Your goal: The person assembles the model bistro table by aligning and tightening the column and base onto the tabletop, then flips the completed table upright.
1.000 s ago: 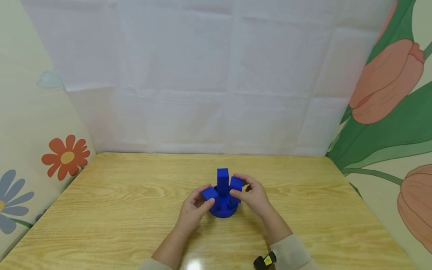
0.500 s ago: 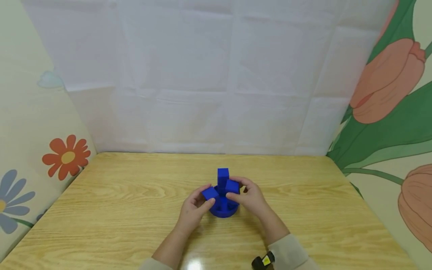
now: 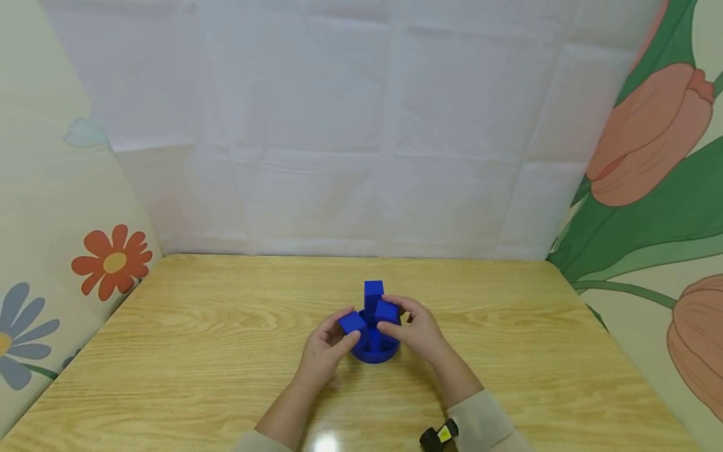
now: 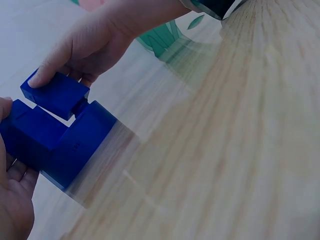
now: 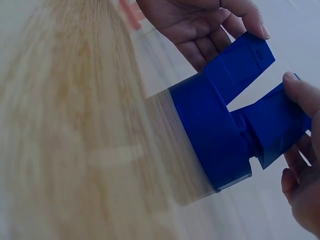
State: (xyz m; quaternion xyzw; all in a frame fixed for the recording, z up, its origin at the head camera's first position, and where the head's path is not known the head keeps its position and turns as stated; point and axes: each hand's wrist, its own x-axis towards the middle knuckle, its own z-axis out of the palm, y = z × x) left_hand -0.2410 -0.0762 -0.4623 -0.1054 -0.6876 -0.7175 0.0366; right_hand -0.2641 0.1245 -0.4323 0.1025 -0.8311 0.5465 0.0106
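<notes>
A round blue base (image 3: 375,356) with a low wall stands on the wooden table. At its back rises an upright blue block (image 3: 373,295). My left hand (image 3: 323,351) pinches the left blue block (image 3: 353,322), which sits down inside the base's wall, between thumb and fingers. On the other side my right hand (image 3: 419,329) pinches the right blue block (image 3: 387,311) by its upper part. In the right wrist view this right block (image 5: 280,120) leans outward over the rim, and its narrow foot reaches toward the base (image 5: 210,132). The foot's lower end is hidden by the wall.
The wooden table (image 3: 226,314) spreads around the base. A white cloth (image 3: 316,138) hangs behind its back edge, with flower-patterned panels (image 3: 632,232) at the sides. A black strap device (image 3: 439,435) is at the right sleeve.
My right hand has moved slightly left and inward with the right block, bringing it nearer the middle of the base and the back block. The left hand and its block have stayed in place.
</notes>
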